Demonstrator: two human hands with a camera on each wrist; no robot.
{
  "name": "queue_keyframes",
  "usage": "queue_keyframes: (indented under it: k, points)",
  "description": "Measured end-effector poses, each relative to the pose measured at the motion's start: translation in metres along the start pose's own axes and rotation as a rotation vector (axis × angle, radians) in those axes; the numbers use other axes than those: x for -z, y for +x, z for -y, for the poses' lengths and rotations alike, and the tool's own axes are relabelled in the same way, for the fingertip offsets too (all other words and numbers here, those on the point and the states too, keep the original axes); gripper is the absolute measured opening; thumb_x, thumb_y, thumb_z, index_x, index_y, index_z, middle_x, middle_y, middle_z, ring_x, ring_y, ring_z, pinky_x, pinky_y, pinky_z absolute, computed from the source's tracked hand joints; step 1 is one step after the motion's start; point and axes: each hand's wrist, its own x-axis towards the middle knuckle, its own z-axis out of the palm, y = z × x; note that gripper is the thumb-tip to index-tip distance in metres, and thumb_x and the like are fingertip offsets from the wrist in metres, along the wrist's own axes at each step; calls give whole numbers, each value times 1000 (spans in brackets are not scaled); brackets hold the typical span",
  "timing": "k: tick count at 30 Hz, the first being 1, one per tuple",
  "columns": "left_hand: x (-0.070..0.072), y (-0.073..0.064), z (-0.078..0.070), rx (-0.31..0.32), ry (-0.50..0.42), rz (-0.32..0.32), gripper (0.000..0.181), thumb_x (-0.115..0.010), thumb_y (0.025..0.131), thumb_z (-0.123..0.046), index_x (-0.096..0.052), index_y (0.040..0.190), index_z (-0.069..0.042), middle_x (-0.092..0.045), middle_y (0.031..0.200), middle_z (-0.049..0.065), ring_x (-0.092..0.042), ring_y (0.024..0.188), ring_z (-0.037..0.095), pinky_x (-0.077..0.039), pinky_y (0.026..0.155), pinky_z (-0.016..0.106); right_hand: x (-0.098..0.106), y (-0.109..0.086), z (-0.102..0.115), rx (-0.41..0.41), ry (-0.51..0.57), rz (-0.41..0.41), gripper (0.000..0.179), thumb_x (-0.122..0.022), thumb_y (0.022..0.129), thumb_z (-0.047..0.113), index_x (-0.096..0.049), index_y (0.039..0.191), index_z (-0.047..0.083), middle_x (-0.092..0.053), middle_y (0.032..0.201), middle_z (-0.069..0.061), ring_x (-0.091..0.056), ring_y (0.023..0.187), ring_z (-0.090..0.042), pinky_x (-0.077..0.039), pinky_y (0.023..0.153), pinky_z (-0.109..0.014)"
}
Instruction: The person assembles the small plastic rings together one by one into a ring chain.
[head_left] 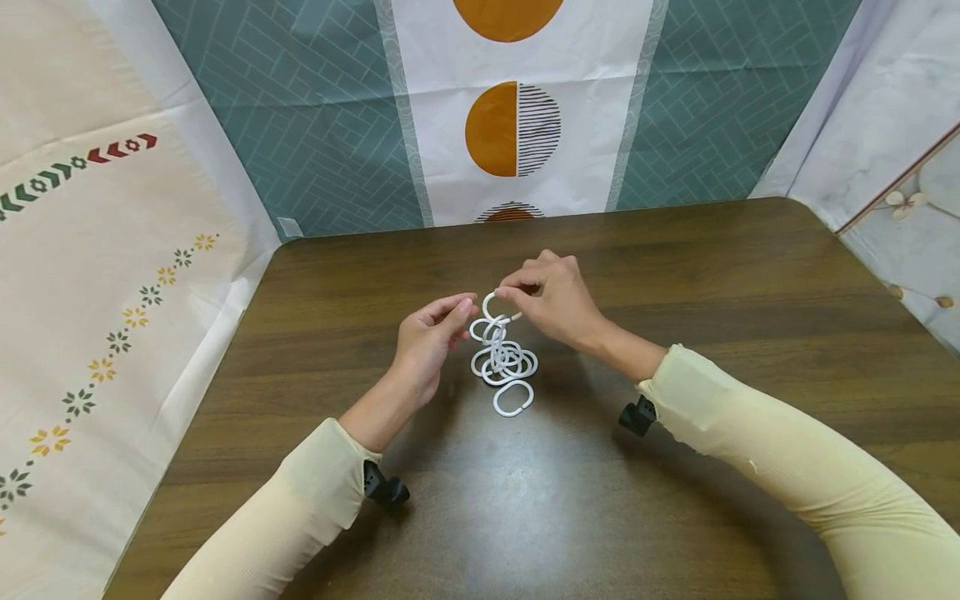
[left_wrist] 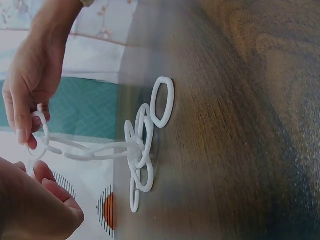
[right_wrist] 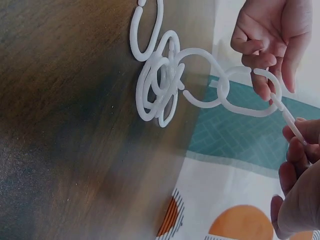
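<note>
Several white plastic C-shaped rings are linked into a chain, whose upper links (right_wrist: 240,111) hang above a brown table. My right hand (head_left: 553,298) pinches the top ring (head_left: 486,307) between thumb and fingers. Just left of the chain is my left hand (head_left: 426,340), its loosely bent fingers right beside the upper links and its thumb apart from them in the right wrist view. Below, the chain runs down to a pile of overlapping rings (right_wrist: 141,95) on the tabletop. One more ring (left_wrist: 172,100) lies flat at the near edge of the pile.
The wood-grain table (head_left: 337,275) spreads around the pile on all sides. Patterned cloth (head_left: 322,125) hangs behind its far edge, with pale cloths at left and right. Each sleeve has a small black wrist camera (head_left: 386,487) strapped at its cuff.
</note>
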Motion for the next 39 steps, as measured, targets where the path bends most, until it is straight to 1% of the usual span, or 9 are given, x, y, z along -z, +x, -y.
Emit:
queue_keyframes:
  k: [4,6,11,18,22,25,29,32,39]
  points:
    - [-1,0,0,-1,35,9,29,-67,92,-19,-68,117,-4,-67,87,-3,-55,67,10,-41,64,21,-1,0,2,18,-7,35,4,-78,81,14,-78,83,11,-58,61,6,-43,68,-18,-28,73,-40]
    - [-1,0,-1,2,58,11,27,-69,90,-18,-69,114,-6,-64,83,-4,-56,69,11,-41,65,20,-1,0,2,27,-10,55,3,-78,81,14,-78,83,12,-57,61,6,-43,67,-17,-28,73,-39]
    - [-1,0,-1,12,103,34,26,-70,89,-14,-70,112,-3,-63,81,-6,-57,68,12,-42,64,20,-1,0,2,31,-12,93,3,-78,80,15,-79,83,13,-55,60,8,-40,67,-14,-28,72,-39]
    - [-3,1,0,41,149,84,23,-67,91,-11,-67,109,4,-64,77,-5,-56,65,9,-42,63,21,4,2,0,-21,46,95,7,-76,84,18,-79,86,12,-59,62,6,-43,66,-19,-30,69,-34]
    - [-1,1,1,39,114,78,24,-65,92,-8,-64,111,7,-65,75,-7,-55,61,6,-42,63,21,12,4,-5,-82,96,70,13,-70,89,18,-77,93,7,-65,70,-1,-43,68,-17,-33,62,-31]
    - [1,0,0,42,58,64,24,-63,92,-5,-62,112,9,-67,80,-6,-54,59,4,-41,61,19,17,6,-12,-126,91,83,16,-69,90,18,-75,97,6,-68,78,-4,-44,72,-18,-35,63,-31]
    - [4,0,-2,49,4,58,22,-62,93,-5,-61,111,7,-70,87,-7,-54,59,4,-40,60,18,19,8,-24,-190,73,149,17,-70,89,17,-74,102,7,-69,85,-4,-48,79,-18,-38,69,-31]
    - [4,1,-3,51,-13,62,21,-63,93,-7,-62,111,5,-69,83,-8,-54,59,4,-39,60,18,18,10,-35,-242,74,223,20,-71,88,17,-73,105,7,-68,88,-3,-49,82,-18,-39,72,-31]
    - [3,0,-4,54,-59,65,23,-64,92,-9,-62,110,5,-67,75,-5,-55,60,6,-40,60,19,12,14,-58,-268,164,473,31,-71,88,14,-67,115,1,-68,92,-9,-56,82,-21,-45,71,-30]
